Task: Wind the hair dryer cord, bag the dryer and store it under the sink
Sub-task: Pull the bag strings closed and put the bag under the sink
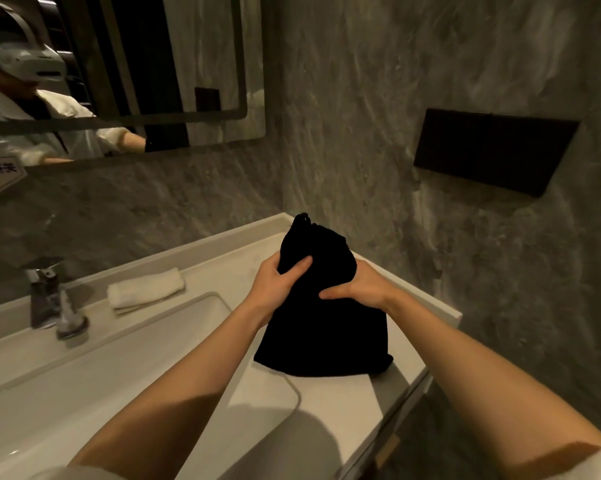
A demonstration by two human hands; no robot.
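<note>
1. The left hand [279,285] and right hand [360,287] both clasp the upper part of a black bag [321,336].
2. The bag stands on the white counter [330,396], right of the sink [126,358].
3. Its contents are hidden, possibly the dryer.
4. A folded towel [145,291] lies near the tap [51,299].

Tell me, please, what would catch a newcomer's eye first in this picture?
The black bag stands out most, upright on the white counter right of the sink basin, gripped near its neck by the left hand and the right hand. Next come the folded white towel behind the basin and the chrome tap at the far left.
</note>
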